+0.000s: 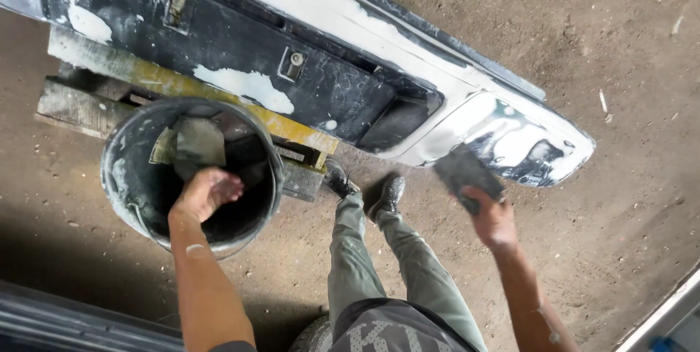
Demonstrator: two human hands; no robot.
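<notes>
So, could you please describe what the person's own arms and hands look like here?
Both forearms are bare, with no gloves, watch or rings visible. The left hand and right hand look dusty, with pale smears on the forearms. A dark short sleeve edge shows at the left upper arm.

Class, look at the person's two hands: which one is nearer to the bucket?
Left. The left hand reaches into the open top of the bucket, while the right hand is well off to its side, holding a dark sanding pad by the bumper.

Floor: bare packed dirt floor [627,68], brown, scattered with small pale chips.
Support: weathered wooden pallet [76,104] lying on the ground, upper left.
Light: daylight on the right; deep shadow [65,264] across the lower left.
Edge: pale metal frame [667,315], bottom right corner.
</notes>
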